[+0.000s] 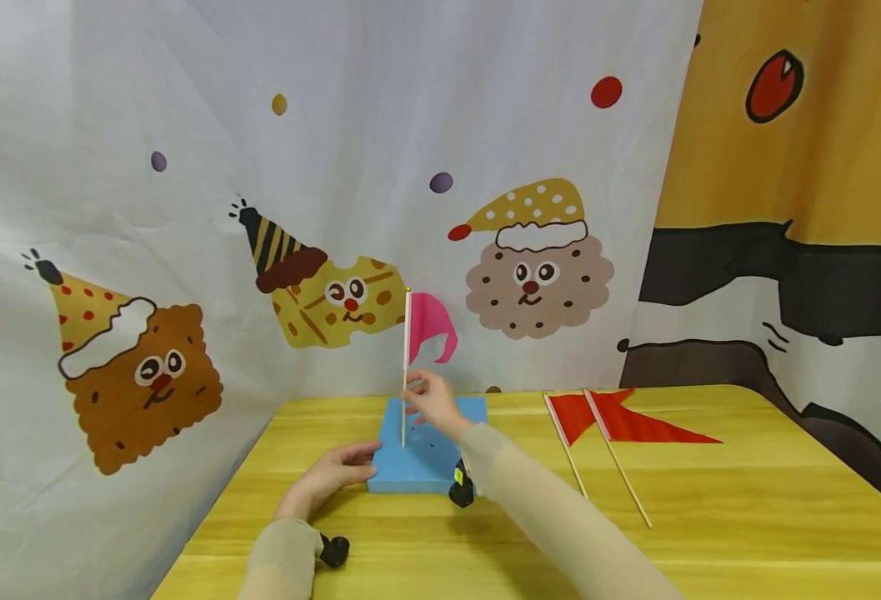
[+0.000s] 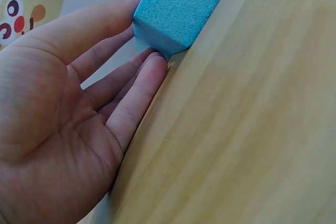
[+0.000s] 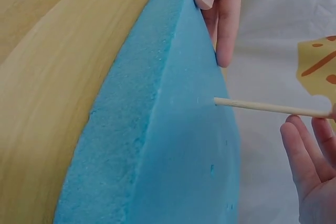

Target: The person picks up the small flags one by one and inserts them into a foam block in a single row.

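A pink flag (image 1: pixel 428 325) on a thin wooden stick stands upright on a blue foam block (image 1: pixel 421 458). The stick's lower end meets the block's top face; whether it goes in cannot be made out. My right hand (image 1: pixel 434 403) pinches the stick partway up, with its thumb and finger only partly visible at the edge of the right wrist view. At the block's left side, my left hand (image 1: pixel 332 477) rests on the table with nearly straight fingers, its fingertips (image 2: pixel 156 66) touching the block by a corner. Small slits (image 3: pixel 212 170) mark the block's top.
Two red flags (image 1: pixel 578 417) on wooden sticks lie on the yellow wood-grain table (image 1: pixel 770 500), right of the block. Behind the table hangs a white cloth (image 1: pixel 380 100) printed with cartoon biscuits.
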Demonstrator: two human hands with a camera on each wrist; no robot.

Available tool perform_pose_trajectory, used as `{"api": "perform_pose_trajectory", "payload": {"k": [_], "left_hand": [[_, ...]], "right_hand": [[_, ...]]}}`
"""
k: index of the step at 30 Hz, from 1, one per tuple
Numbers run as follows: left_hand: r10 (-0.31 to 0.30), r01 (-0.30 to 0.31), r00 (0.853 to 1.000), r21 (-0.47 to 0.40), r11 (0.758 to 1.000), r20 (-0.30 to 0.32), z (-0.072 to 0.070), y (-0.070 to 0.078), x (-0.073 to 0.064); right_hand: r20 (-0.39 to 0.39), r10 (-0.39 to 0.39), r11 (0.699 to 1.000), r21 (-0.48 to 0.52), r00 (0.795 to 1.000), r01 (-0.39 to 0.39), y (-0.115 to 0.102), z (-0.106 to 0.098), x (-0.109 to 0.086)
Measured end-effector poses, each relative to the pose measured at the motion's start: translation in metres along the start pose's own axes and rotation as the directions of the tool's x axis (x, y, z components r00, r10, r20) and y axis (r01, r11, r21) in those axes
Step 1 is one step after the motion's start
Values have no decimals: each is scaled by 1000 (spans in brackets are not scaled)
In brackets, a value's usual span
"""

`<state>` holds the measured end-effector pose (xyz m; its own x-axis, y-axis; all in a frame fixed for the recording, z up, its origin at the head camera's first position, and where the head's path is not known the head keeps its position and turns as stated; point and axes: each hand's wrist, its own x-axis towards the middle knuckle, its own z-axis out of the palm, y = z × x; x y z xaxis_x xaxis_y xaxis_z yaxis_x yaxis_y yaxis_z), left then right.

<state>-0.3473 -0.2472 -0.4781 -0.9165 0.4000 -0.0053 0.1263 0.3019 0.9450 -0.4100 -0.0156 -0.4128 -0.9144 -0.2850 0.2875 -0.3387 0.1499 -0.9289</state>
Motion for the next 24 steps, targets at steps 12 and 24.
{"api": "perform_pose_trajectory", "payload": {"k": [12, 24], "left_hand": [[-1, 1, 1000, 2, 1000, 10, -1, 0, 0], [13, -13, 1000, -5, 1000, 14, -1, 1, -1]], "right_hand": [[65, 35, 998, 57, 997, -39, 10, -15, -2], [52, 70, 991, 110, 996, -76, 20, -53, -15]]}}
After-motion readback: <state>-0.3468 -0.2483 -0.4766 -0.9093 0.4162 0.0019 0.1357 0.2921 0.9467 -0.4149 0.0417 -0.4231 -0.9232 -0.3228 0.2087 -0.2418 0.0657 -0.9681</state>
